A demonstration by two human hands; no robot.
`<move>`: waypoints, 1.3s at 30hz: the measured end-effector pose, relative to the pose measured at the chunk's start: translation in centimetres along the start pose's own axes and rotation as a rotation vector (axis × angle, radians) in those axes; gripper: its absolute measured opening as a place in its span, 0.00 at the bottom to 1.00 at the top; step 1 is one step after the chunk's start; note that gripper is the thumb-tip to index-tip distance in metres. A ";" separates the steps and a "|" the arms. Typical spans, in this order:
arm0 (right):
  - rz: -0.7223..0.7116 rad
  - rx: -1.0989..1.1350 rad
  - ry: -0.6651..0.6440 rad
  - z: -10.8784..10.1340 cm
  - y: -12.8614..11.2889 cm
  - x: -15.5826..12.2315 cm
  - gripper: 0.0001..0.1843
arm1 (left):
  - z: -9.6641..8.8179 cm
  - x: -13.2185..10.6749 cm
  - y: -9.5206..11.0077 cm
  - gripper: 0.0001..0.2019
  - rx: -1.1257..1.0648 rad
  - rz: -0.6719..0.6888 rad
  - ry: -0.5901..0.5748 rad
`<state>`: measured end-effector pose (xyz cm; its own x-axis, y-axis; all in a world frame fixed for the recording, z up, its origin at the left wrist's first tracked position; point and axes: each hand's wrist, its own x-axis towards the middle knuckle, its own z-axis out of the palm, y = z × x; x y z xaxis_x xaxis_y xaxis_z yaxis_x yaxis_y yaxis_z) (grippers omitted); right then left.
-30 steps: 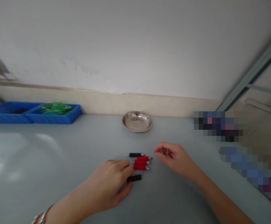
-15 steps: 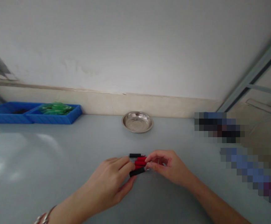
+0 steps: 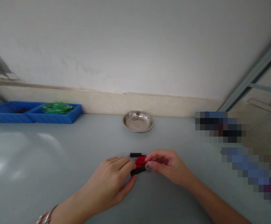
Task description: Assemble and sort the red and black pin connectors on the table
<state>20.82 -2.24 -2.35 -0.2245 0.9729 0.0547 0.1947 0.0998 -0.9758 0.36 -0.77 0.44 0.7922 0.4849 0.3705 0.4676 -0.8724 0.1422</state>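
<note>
My left hand (image 3: 112,180) pinches the near end of a short black sleeve (image 3: 138,170) just above the grey table. My right hand (image 3: 165,165) is closed in a pinch at the sleeve's other end, on a small metal tip there that I can barely make out. Right behind them lie red-sleeved plugs (image 3: 140,160) side by side, partly hidden by my right fingers. A black-sleeved plug (image 3: 136,154) lies farthest back in that row.
A round steel dish (image 3: 137,121) stands near the wall behind the plugs. Two blue bins (image 3: 33,113) stand at the far left, one holding green parts (image 3: 56,107). A metal frame runs along the right side.
My left hand picked the black sleeve up off the table. My right hand came left from beside the plugs and closed on the sleeve's other end.
</note>
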 end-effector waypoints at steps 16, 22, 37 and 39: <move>-0.024 -0.009 -0.025 0.3 0.0 -0.3 0.08 | 0.2 0.0 -0.2 0.04 -0.027 -0.014 -0.020; -0.020 -0.025 -0.025 0.3 -0.2 -0.3 0.08 | 0.2 -0.1 -0.2 0.04 -0.013 -0.023 -0.018; -0.039 -0.111 0.016 0.5 0.0 -0.3 0.07 | 0.2 -0.1 -0.2 0.06 -0.010 -0.014 -0.037; -0.044 -0.103 0.020 0.6 0.0 -0.3 0.07 | 0.2 -0.1 -0.2 0.06 -0.015 -0.005 -0.033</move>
<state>20.36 -2.62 -2.52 -0.2161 0.9710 0.1027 0.2819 0.1627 -0.9455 0.29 -0.63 0.19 0.8026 0.4906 0.3394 0.4655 -0.8708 0.1579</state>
